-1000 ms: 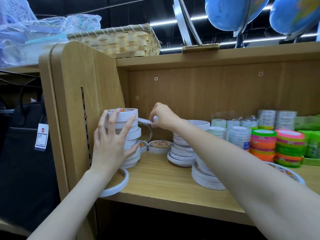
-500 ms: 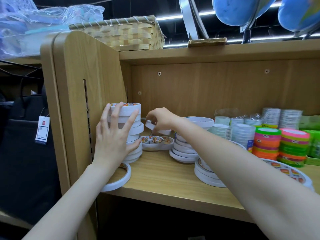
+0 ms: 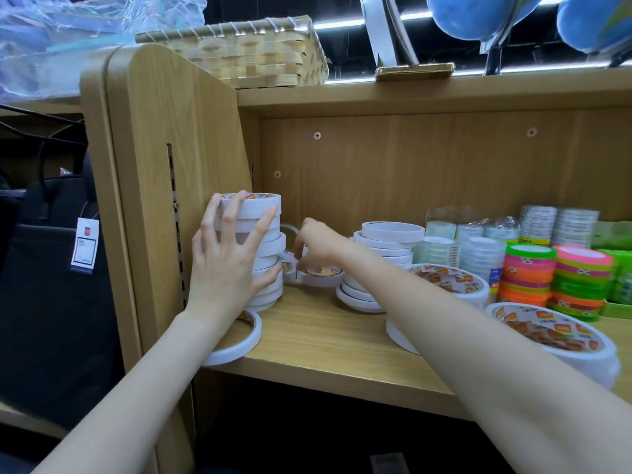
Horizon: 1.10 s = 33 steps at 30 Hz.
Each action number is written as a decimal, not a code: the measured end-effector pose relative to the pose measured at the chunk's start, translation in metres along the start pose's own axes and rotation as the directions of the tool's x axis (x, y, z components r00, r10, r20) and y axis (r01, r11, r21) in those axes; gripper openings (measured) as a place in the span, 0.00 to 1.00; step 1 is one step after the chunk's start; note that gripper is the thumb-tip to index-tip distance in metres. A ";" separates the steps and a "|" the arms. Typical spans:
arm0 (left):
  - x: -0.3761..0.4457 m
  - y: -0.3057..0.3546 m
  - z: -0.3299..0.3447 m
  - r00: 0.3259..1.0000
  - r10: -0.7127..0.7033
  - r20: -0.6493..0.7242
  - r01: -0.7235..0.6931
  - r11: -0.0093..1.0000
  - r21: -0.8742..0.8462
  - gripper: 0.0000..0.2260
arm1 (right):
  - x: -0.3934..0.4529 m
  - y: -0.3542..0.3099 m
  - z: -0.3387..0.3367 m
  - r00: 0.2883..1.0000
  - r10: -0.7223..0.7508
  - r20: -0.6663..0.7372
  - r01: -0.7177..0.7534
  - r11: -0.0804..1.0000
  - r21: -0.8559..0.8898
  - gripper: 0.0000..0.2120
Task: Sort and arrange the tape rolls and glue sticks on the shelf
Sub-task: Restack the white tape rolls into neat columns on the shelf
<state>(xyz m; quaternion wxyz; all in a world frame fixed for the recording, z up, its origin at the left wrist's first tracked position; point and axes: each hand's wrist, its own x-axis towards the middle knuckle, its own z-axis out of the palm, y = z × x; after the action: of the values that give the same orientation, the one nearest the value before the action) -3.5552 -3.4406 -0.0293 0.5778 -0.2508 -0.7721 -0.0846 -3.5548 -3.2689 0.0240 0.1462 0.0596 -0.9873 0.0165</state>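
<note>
A tall stack of white tape rolls (image 3: pixel 265 234) stands at the shelf's left end, and my left hand (image 3: pixel 229 258) presses flat against its front with fingers spread. Behind it my right hand (image 3: pixel 316 246) reaches down over a low white tape roll (image 3: pixel 319 278) lying flat near the back wall, fingers curled on its rim. Another stack of white rolls (image 3: pixel 386 254) stands to the right of that hand. One loose white roll (image 3: pixel 239 340) lies at the front edge under my left wrist. No glue sticks can be made out.
The wooden shelf board (image 3: pixel 318 340) holds wide white rolls with orange labels (image 3: pixel 554 336), neon tape stacks (image 3: pixel 554 278), and clear tape stacks (image 3: pixel 482 251) on the right. A wicker basket (image 3: pixel 246 53) and blue globes (image 3: pixel 478 15) sit on top. The side panel (image 3: pixel 160 165) closes off the left.
My right hand dropped from the top of the left stack down to the low roll at the back, bringing a thin white roll with it. My left hand stayed on the stack.
</note>
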 end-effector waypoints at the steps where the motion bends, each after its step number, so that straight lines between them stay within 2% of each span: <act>1: 0.000 0.000 0.000 1.000 0.002 0.000 -0.002 1.000 -0.002 0.37 | -0.001 -0.001 -0.006 0.998 0.042 -0.042 -0.039 0.997 0.067 0.11; 3: 0.000 0.000 0.000 1.000 0.005 0.005 -0.005 1.000 -0.009 0.38 | 0.001 0.000 -0.020 0.977 0.184 -0.104 -0.150 0.949 0.278 0.09; 5: 0.000 0.000 0.000 1.000 0.002 0.009 -0.002 1.000 -0.013 0.38 | 0.000 0.003 -0.037 0.931 0.352 -0.102 -0.224 0.767 0.602 0.10; 6: 0.000 0.000 0.000 1.000 0.000 0.012 0.000 1.000 -0.014 0.38 | -0.004 0.004 -0.047 0.910 0.405 -0.086 -0.216 0.643 0.735 0.10; 8: 0.000 0.000 -0.001 1.000 -0.003 0.017 0.003 1.000 -0.016 0.38 | -0.013 0.007 -0.066 0.896 0.438 -0.078 -0.142 0.448 0.883 0.12; 9: 0.000 0.000 -0.002 1.000 -0.003 0.019 0.003 1.000 -0.017 0.38 | -0.018 0.010 -0.075 0.892 0.442 -0.093 -0.098 0.391 0.915 0.12; 10: 0.000 0.001 -0.002 1.000 -0.002 0.023 0.002 1.000 -0.019 0.38 | -0.025 0.013 -0.085 0.888 0.443 -0.125 -0.062 0.384 0.921 0.12; 11: 0.000 0.001 -0.002 1.000 -0.002 0.026 0.003 1.000 -0.020 0.38 | -0.032 0.017 -0.094 0.879 0.441 -0.180 -0.045 0.453 0.890 0.11; 12: 0.000 0.000 -0.002 1.000 -0.005 0.025 0.005 1.000 -0.022 0.38 | -0.038 0.021 -0.102 0.868 0.428 -0.251 -0.059 0.590 0.805 0.11; 14: 0.000 0.000 -0.003 1.000 -0.007 0.020 0.008 1.000 -0.024 0.38 | -0.053 0.029 -0.115 0.862 0.340 -0.377 -0.140 0.873 0.467 0.09; 15: 0.000 0.001 -0.003 1.000 -0.005 0.021 0.005 1.000 -0.026 0.38 | -0.061 0.031 -0.118 0.875 0.288 -0.389 -0.187 0.943 0.276 0.08; 17: 0.000 0.001 -0.003 1.000 0.003 0.029 -0.002 0.999 -0.032 0.38 | -0.073 0.034 -0.118 0.942 0.233 -0.240 -0.251 0.967 -0.047 0.07; 19: 0.001 0.001 -0.005 0.999 0.004 0.032 -0.003 0.999 -0.036 0.38 | -0.080 0.034 -0.113 0.963 0.270 0.015 -0.262 0.944 -0.202 0.07; 20: 0.001 0.001 -0.005 0.999 0.003 0.034 -0.002 0.999 -0.037 0.38 | -0.082 0.035 -0.112 0.956 0.283 0.078 -0.262 0.941 -0.213 0.08; 21: 0.001 0.002 -0.005 0.999 0.002 0.034 0.000 0.999 -0.037 0.38 | -0.081 0.034 -0.113 0.960 0.269 0.071 -0.250 0.946 -0.205 0.09; 24: 0.001 0.002 -0.004 1.000 -0.002 0.029 0.003 0.999 -0.037 0.37 | -0.062 0.021 -0.116 0.976 0.153 -0.156 -0.165 0.984 -0.066 0.12; 26: 0.001 0.001 -0.003 1.000 0.005 0.026 -0.004 0.999 -0.033 0.37 | -0.038 0.008 -0.103 0.985 0.101 -0.138 -0.091 0.993 0.074 0.13; 29: 0.001 0.000 -0.003 1.000 0.012 0.012 -0.012 1.000 -0.014 0.38 | 0.010 -0.001 -0.057 0.988 0.149 -0.026 -0.142 0.972 0.188 0.19; 33: 0.000 0.000 0.000 1.000 0.025 -0.018 -0.025 1.000 0.000 0.39 | 0.049 0.003 0.004 0.965 0.248 -0.082 -0.213 0.930 0.301 0.21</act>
<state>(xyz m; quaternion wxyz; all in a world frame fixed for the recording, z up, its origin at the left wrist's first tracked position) -3.5558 -3.4404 -0.0290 0.5858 -0.2595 -0.7636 -0.0798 -3.6028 -3.2717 0.0342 0.1914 -0.0372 -0.9639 0.1812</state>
